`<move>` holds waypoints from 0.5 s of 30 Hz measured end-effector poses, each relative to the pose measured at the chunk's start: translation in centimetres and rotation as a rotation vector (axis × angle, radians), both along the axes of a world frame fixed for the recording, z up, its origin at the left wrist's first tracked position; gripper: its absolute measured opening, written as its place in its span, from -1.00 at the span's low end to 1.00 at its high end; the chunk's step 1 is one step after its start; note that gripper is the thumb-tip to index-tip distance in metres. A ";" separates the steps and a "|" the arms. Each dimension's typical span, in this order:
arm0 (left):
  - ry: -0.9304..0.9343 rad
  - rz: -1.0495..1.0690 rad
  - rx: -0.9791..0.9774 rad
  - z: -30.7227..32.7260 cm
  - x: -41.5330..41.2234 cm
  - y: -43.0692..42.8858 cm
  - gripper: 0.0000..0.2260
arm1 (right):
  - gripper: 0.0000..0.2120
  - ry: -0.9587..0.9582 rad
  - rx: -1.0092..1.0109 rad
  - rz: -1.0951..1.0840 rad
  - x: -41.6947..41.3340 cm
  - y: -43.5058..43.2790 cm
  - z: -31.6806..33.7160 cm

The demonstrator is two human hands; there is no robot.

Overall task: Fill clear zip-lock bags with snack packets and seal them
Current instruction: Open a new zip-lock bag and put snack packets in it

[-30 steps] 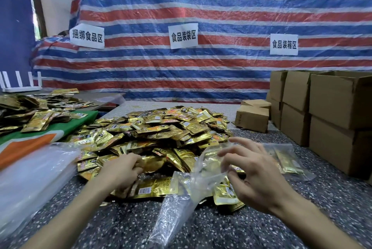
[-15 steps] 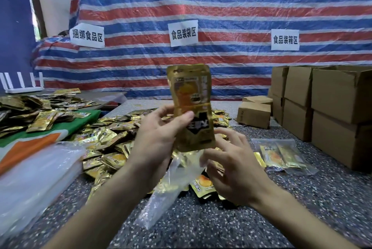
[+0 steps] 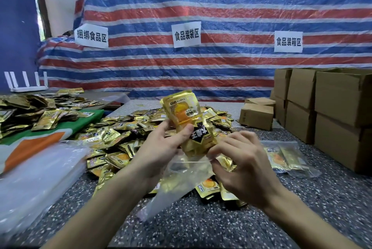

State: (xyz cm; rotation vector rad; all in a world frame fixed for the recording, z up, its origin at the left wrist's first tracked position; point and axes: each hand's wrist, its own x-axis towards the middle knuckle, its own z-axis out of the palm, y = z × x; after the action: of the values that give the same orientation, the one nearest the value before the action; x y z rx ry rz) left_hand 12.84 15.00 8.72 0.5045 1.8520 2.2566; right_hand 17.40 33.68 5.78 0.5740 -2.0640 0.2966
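Our left hand (image 3: 159,148) gripped the packet (image 3: 186,118); our right hand (image 3: 243,162) pinched the bag (image 3: 181,182), whose limp mouth might fold and snag it.

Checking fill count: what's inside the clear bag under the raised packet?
The packet only reaches the mouth of the bag. Gold showing through may be the pile behind; cannot tell.

Even, bright light; wide-angle bending at edges; right hand (image 3: 244,165) motion-blurred.
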 end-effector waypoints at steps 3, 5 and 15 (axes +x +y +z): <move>0.057 -0.019 -0.154 0.1 -0.5 -0.9 -0.67 | -0.88 -0.034 -0.031 -0.006 0.0 0.2 0.0; 0.057 -0.074 -0.218 0.1 -0.5 -1.1 -0.73 | -0.87 -0.048 -0.033 0.013 0.0 0.4 0.4; -0.049 -0.033 -0.111 2.9 -3.1 -2.1 -0.59 | -0.92 -0.133 0.059 0.073 0.2 1.7 2.8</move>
State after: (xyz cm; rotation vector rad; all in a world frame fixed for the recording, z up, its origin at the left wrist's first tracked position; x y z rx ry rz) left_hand 9.77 12.92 11.62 0.4543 1.9164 2.1119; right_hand 17.60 35.39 8.57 0.6830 -2.1889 0.3248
